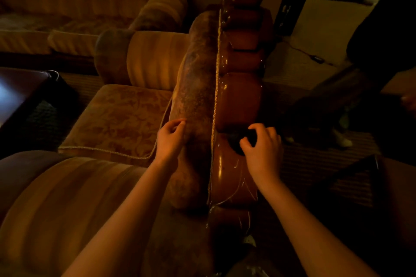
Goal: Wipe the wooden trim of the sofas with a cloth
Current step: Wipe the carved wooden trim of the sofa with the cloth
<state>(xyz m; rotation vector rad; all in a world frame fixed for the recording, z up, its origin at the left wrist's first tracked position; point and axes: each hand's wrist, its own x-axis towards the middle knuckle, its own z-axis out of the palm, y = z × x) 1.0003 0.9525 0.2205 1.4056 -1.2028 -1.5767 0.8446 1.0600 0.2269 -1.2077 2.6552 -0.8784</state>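
The room is dim. A glossy carved wooden trim runs away from me along the top of a sofa back, beside a padded fabric roll edged with cord. My right hand is shut on a dark cloth and presses it onto the trim at a groove between two wooden lobes. Fingers of my left hand are curled and rest against the fabric roll, left of the cord; it holds nothing.
A patterned seat cushion and striped bolsters lie left of the trim. A dark table stands at far left. Another sofa is at the back. A cable lies on the floor at right, near a person's feet.
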